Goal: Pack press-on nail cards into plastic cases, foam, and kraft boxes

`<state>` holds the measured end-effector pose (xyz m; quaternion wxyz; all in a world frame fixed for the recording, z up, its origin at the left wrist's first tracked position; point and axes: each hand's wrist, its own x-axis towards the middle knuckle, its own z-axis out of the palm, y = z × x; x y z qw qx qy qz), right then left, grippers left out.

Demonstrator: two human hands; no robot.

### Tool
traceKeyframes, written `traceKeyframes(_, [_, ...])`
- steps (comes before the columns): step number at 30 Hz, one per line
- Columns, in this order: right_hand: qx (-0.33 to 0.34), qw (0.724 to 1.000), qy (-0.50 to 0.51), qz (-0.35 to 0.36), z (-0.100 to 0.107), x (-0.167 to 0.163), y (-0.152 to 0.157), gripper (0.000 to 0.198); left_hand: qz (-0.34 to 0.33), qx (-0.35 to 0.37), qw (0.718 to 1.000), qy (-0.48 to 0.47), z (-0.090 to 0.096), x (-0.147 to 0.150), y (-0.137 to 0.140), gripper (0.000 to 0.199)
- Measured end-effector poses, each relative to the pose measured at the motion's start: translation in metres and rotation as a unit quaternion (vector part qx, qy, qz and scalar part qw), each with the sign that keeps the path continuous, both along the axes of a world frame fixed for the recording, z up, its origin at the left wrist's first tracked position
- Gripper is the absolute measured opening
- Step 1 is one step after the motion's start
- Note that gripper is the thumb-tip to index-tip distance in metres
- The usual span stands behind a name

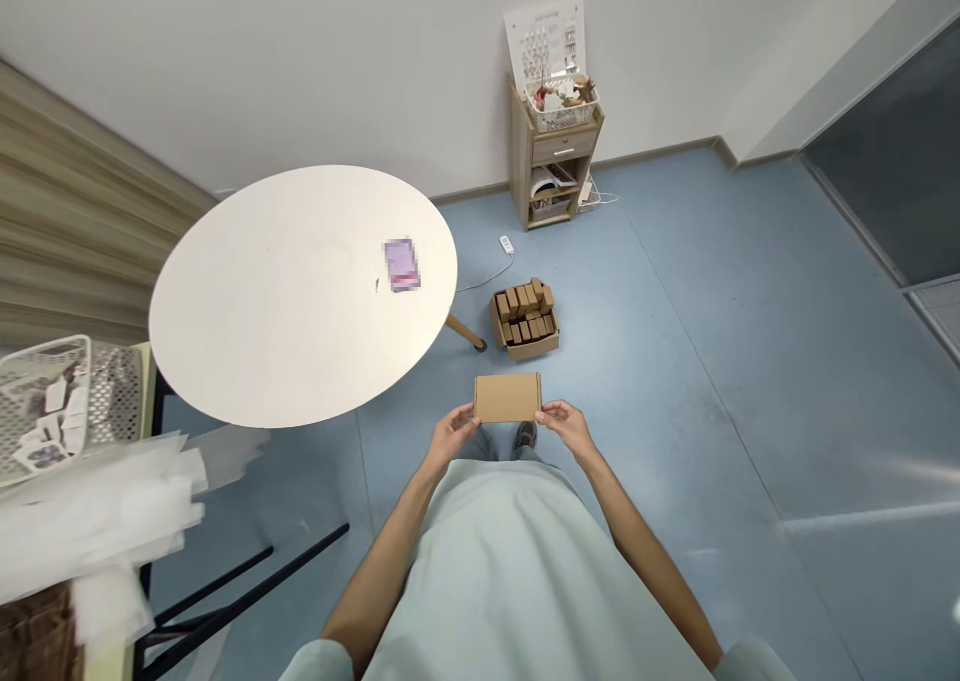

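A flat brown cardboard box [508, 398], closed, is held level in front of my body above the floor. My left hand [454, 432] grips its left near corner between thumb and fingers. On the opposite side, my right hand [562, 424] pinches the right near corner. Just beyond the box, an open carton [534, 349] packed with several small brown boxes rests on the floor.
To the left stands a white oval table [300, 291] with a pixelated purple item [403, 265] on it. A wooden cabinet [521, 161] is against the wall. A power strip [507, 245] and its cord lie on the floor. White sheets [97, 511] and a basket [112, 386] are at far left.
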<state>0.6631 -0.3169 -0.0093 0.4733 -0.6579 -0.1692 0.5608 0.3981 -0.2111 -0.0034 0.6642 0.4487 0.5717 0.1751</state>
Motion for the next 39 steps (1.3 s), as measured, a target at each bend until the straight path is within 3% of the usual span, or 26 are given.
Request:
traceKeyframes(5, [-0.015,1.000,-0.011,0.000,-0.018,0.027,0.032,0.067,0.000,-0.010,0.999,0.032,-0.018,0.025,0.031,0.069])
traceKeyframes(9, [-0.040,0.998,-0.030,0.043,-0.026,0.050,0.068,0.060,-0.012,-0.034,0.999,0.035,-0.042,0.048,0.068,0.066])
traceKeyframes(17, [-0.119,0.983,-0.106,0.095,-0.025,0.111,0.147,0.048,-0.012,-0.046,0.998,0.049,-0.087,0.137,0.159,0.052])
traceKeyframes(19, [-0.139,0.977,-0.122,0.106,-0.022,0.126,0.170,0.062,-0.010,-0.034,0.998,0.045,-0.094,0.159,0.182,0.047])
traceKeyframes(21, [-0.155,0.970,-0.142,0.120,-0.018,0.139,0.194,0.091,-0.010,-0.029,0.999,0.035,-0.102,0.178,0.202,0.042])
traceKeyframes(24, [-0.169,0.953,-0.183,0.170,-0.012,0.154,0.232,0.117,-0.020,-0.049,0.997,0.050,-0.115,0.200,0.227,0.036])
traceKeyframes(26, [-0.179,0.934,-0.216,0.222,-0.008,0.162,0.259,0.113,-0.019,-0.083,0.994,0.074,-0.125,0.211,0.237,0.035])
traceKeyframes(29, [-0.199,0.893,-0.271,0.299,-0.010,0.176,0.300,0.092,0.003,-0.132,0.987,0.093,-0.142,0.228,0.246,0.039])
traceKeyframes(33, [-0.207,0.845,-0.304,0.388,-0.035,0.200,0.350,0.076,0.051,-0.175,0.977,0.108,-0.171,0.256,0.251,0.044])
traceKeyframes(39, [-0.200,0.789,-0.315,0.488,-0.107,0.245,0.418,0.070,0.139,-0.247,0.953,0.110,-0.225,0.318,0.266,0.052])
